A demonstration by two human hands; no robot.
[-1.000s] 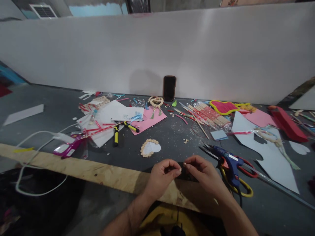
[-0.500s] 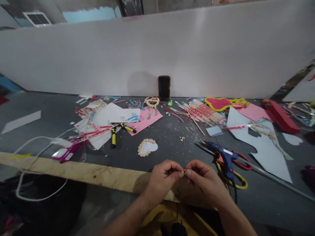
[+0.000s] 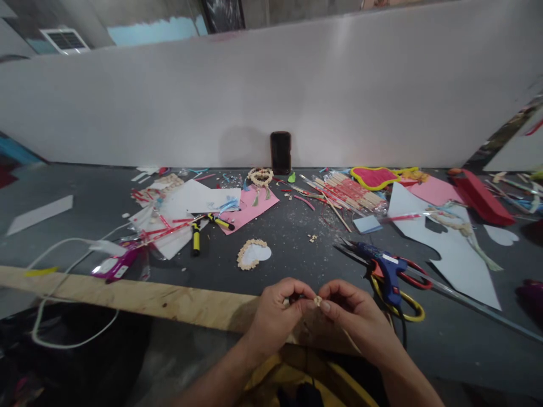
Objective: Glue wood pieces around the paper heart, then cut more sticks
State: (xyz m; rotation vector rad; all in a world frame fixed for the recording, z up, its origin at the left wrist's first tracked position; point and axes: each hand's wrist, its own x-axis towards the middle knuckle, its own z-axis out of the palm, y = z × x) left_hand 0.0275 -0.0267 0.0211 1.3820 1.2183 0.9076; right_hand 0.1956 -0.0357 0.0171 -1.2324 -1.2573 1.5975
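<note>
My left hand [image 3: 283, 308] and my right hand [image 3: 354, 311] meet fingertip to fingertip above the table's wooden front edge. Pinched between both thumbs and forefingers is a small, pale beige piece [image 3: 317, 301], too small to name with certainty. Beyond my hands lies a white paper heart [image 3: 259, 252], its left part bordered with little beige pieces [image 3: 242, 257]. A few loose beige bits [image 3: 313, 238] are scattered on the dark tabletop. To the right of my right hand, a blue glue gun [image 3: 388, 268] rests over scissors with red and yellow handles [image 3: 413, 314].
Yellow-black pliers [image 3: 195, 238] lie near white paper [image 3: 186, 198] and a pink sheet [image 3: 258, 209]. A purple glue gun [image 3: 121, 264] with a white cable is at left. A phone [image 3: 280, 152] leans against the white panel [image 3: 212, 96]. Wrapped sticks [image 3: 350, 191] lie at back right.
My fingers have shifted slightly around the small beige piece, which now shows more between the fingertips. The view has moved a little; the things on the table stay put.
</note>
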